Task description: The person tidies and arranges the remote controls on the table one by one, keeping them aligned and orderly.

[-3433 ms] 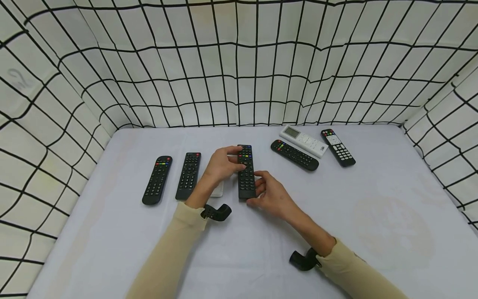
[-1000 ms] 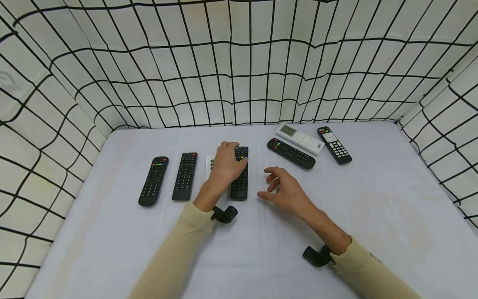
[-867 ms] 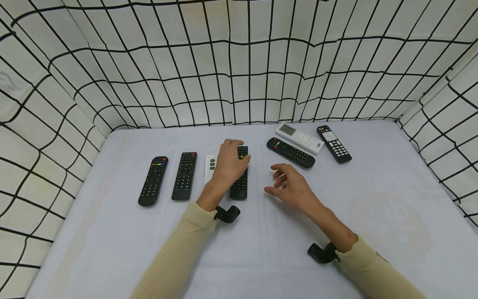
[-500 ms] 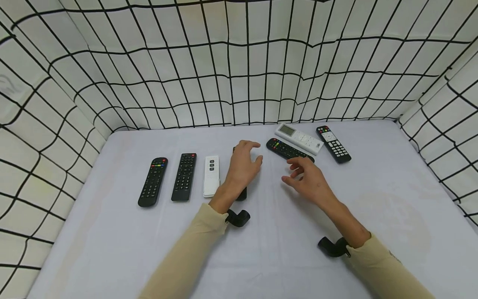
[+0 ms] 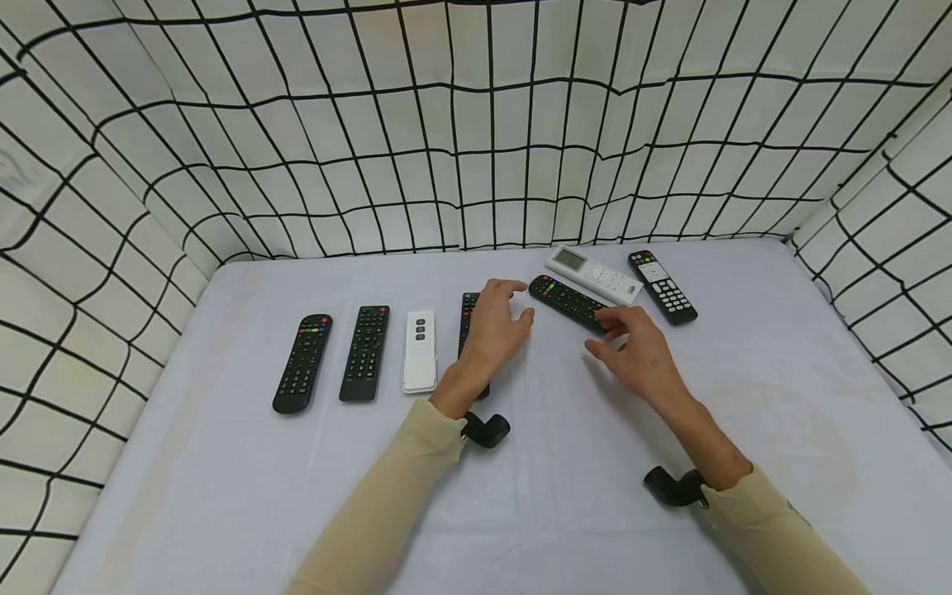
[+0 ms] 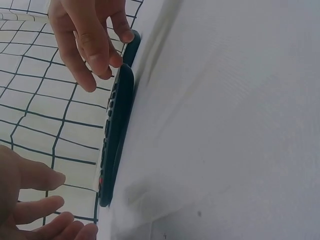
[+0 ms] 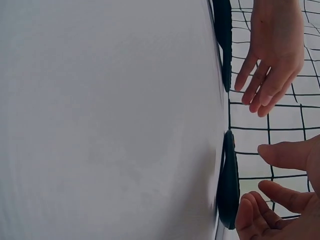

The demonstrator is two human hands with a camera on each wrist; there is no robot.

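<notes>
My left hand [image 5: 494,330] hovers with its fingers spread over a long black remote control [image 5: 467,318], partly hiding it. It holds nothing. My right hand [image 5: 640,351] is at the near end of a rounded black remote control [image 5: 561,299] that lies slanted at the back. In the left wrist view that rounded remote [image 6: 118,115] lies flat, with the right fingers just over its end. In the right wrist view, thumb and fingers of the right hand [image 7: 285,200] stand apart, beside the remote [image 7: 228,185].
Left of the hands a white remote [image 5: 421,355] and two black remotes, one flat-ended [image 5: 365,354], one rounded [image 5: 302,364], stand in a row. A white remote with a display [image 5: 593,274] and a black remote with white keys [image 5: 663,287] lie back right. Black netting [image 5: 476,153] surrounds the white table [image 5: 535,512].
Both hands held the long black remote and set it beside the white one. The left hand has let go and moved right; the right hand has moved right and back to the slanted remote.
</notes>
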